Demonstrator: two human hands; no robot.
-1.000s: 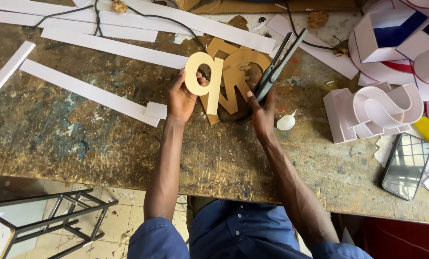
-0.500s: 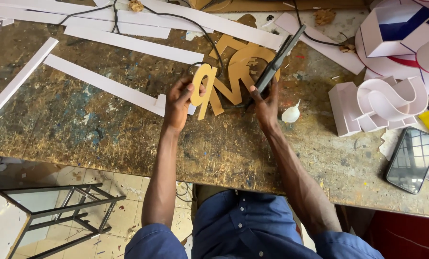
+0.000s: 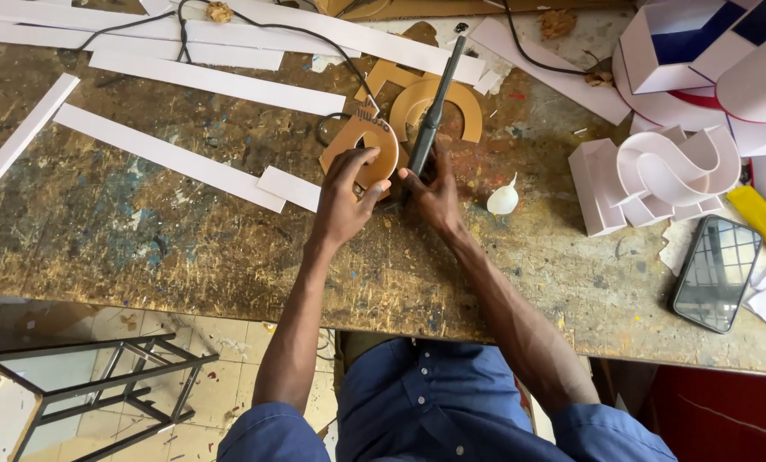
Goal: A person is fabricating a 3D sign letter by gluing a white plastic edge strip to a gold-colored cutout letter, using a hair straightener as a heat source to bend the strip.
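Surface: now my hands work on a worn, paint-flecked wooden table (image 3: 143, 248), its near edge running left to right just above my blue shirt.
Room: below the near edge, tiled floor and a black metal frame (image 3: 100, 385) at lower left.
Left hand: my left hand (image 3: 344, 201) has its fingers clamped on a round tan cutout piece (image 3: 362, 150), which lies mid-table, just left of the tool.
Right hand: my right hand (image 3: 434, 197) has its fingers closed around the base of a dark slim tool (image 3: 430, 128) that points far and slightly right.
Change: half a second ago the tan piece stood tilted up in my left hand; it now lies nearly flat, and both hands sit closer together.
Far side: long white strips (image 3: 186, 158), black cable (image 3: 255, 30), more tan arcs (image 3: 434, 98).
Right side: white glue-like blob (image 3: 503, 201) near my right hand; white curved letter form (image 3: 657, 171); dark phone (image 3: 717, 274) near the edge.
Open room: bare wood on the near left, between the strips and the table's edge.
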